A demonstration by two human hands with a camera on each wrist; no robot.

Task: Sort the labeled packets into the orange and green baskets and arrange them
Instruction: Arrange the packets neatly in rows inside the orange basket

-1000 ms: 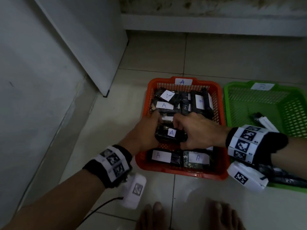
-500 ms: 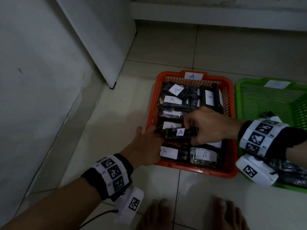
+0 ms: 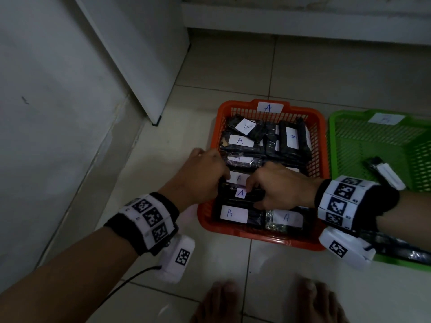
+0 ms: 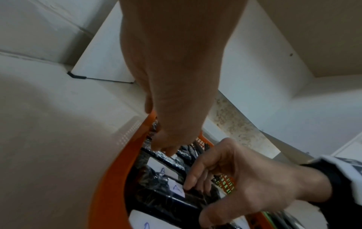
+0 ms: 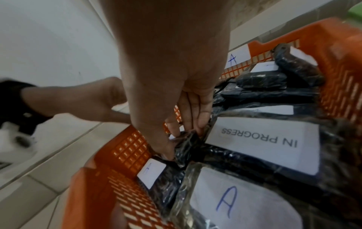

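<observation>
The orange basket (image 3: pixel 319 145), tagged A, holds several black packets with white A labels. My right hand (image 3: pixel 254 194) pinches one A packet (image 3: pixel 240 194) by its right end, low in the basket's near half; the right wrist view shows the fingers (image 5: pixel 188 120) and thumb closed on its wrapper (image 5: pixel 186 144). My left hand (image 3: pixel 221 178) reaches in over the left wall. Its fingertips (image 4: pixel 166 148) press down on the neighbouring packet (image 3: pixel 238 177) just behind, and its thumb stays outside the rim. The green basket (image 3: pixel 338 127), tagged B, stands to the right with a packet (image 3: pixel 384 171) in it.
A white cabinet corner (image 3: pixel 156 122) and a wall stand left of the orange basket. My bare feet (image 3: pixel 224 304) rest on the tiled floor just in front of it. More dark packets (image 3: pixel 401 248) lie along the green basket's near side under my right wrist.
My left hand has come back from the orange basket's left rim onto the packets. My right hand has lowered the A packet into the row. The view has tilted a little.
</observation>
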